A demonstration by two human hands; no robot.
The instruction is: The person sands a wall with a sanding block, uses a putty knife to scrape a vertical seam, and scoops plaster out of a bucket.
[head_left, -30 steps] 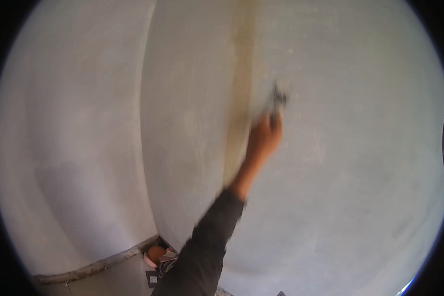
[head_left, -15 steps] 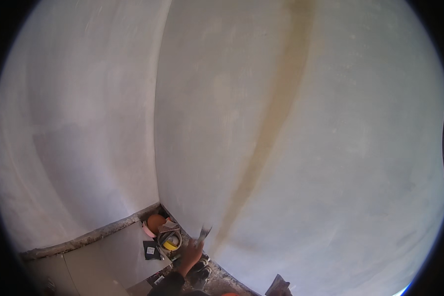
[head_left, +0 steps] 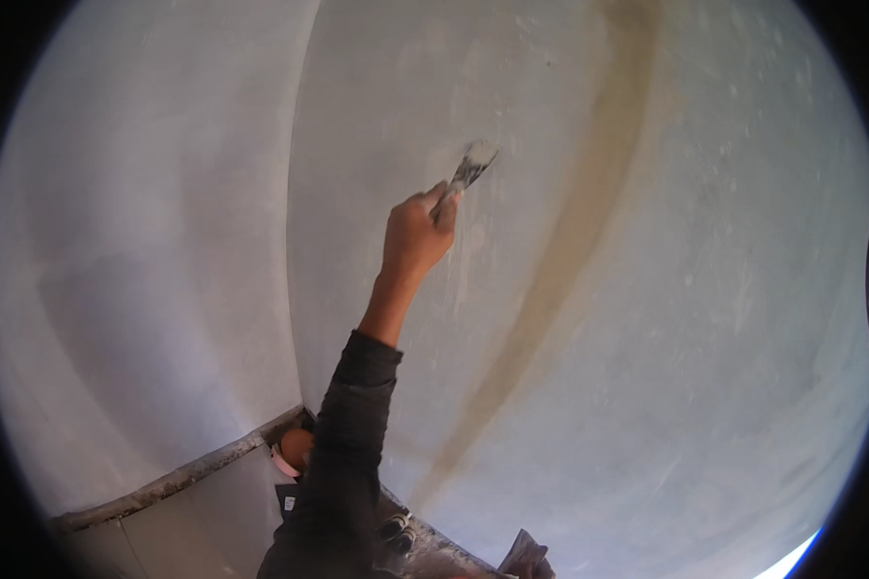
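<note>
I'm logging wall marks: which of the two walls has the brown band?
The right wall, behind the scraper: a brown band slants down it; the left wall shows none.

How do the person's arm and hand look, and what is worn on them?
One hand is in view, without a glove; I can see no ring, watch or bracelet. The sleeve is dark, close to black, and wrinkled, and it ends short of the wrist.

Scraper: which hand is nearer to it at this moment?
Left: the left hand is closed around the scraper, below and to the left of its broad end in the view. The right hand is out of view, so its exact place cannot be told.
</note>
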